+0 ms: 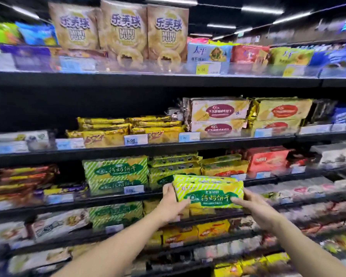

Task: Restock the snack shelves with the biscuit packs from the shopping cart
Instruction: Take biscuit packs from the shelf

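1. In a snack aisle, a person holds a green-and-yellow striped biscuit pack up in both hands, just right of and slightly lower than the stack of matching striped packs. The held pack hangs in front of the shelf that carries that stack. Whether it touches the shelf cannot be told.
2. The left hand grips the end of the pack nearer the stack, its fingers curled round the edge and the thumb across the lower front.
3. The right hand holds the end farther from the stack, the thumb pressed on the printed front. Its fingers pass behind the wrapper, out of sight.
4. Directly right of the stack, on the same shelf, sits a pile of yellow-green packs, partly hidden by the held pack. Red boxes stand farther right.
5. One shelf above the stack lie flat yellow packs behind a price tag. High above the stack, three tan "Mini Puff" boxes stand upright.
6. One shelf below the stack sit more green-striped packs. Goods far to either side of the stack are blurred.
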`<act>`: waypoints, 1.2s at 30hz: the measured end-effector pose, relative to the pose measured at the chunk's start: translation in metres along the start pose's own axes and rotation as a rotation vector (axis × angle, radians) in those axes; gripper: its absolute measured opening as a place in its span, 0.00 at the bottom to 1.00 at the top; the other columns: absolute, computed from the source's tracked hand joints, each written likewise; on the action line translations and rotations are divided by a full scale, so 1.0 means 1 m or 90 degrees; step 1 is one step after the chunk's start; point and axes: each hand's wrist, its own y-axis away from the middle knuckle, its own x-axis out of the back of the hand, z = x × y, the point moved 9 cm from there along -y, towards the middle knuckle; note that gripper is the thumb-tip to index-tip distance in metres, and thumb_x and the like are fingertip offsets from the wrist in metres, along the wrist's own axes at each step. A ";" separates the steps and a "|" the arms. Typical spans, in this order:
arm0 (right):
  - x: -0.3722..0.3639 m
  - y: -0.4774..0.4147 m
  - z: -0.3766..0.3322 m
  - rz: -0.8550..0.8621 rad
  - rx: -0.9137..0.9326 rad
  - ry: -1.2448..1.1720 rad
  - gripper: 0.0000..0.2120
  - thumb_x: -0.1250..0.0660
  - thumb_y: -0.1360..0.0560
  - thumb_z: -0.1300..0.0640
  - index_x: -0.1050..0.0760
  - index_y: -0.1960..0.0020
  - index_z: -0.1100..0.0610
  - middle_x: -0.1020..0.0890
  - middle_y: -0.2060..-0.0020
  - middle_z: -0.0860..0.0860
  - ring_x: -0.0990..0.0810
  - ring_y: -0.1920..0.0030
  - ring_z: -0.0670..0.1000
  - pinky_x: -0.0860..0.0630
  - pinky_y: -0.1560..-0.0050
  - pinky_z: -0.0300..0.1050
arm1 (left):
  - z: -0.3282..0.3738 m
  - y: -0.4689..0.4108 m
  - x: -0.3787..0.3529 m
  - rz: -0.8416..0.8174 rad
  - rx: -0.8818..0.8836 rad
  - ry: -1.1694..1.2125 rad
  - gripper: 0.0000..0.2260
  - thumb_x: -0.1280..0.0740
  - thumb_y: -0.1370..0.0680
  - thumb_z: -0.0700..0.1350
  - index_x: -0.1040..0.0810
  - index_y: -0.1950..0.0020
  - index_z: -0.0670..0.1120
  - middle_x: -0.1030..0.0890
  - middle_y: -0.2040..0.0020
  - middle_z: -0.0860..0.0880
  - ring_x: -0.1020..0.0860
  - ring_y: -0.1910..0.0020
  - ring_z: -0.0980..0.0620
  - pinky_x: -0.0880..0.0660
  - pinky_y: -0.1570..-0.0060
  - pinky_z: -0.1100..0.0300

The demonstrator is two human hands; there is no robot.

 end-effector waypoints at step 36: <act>-0.004 -0.182 -0.066 0.059 0.149 0.303 0.17 0.25 0.28 0.42 0.23 0.53 0.55 0.20 0.73 0.44 0.24 0.72 0.42 0.30 0.72 0.37 | 0.006 -0.081 0.065 0.453 0.037 -0.240 0.21 0.32 0.19 0.48 0.32 0.33 0.39 0.26 0.39 0.41 0.27 0.38 0.41 0.27 0.37 0.47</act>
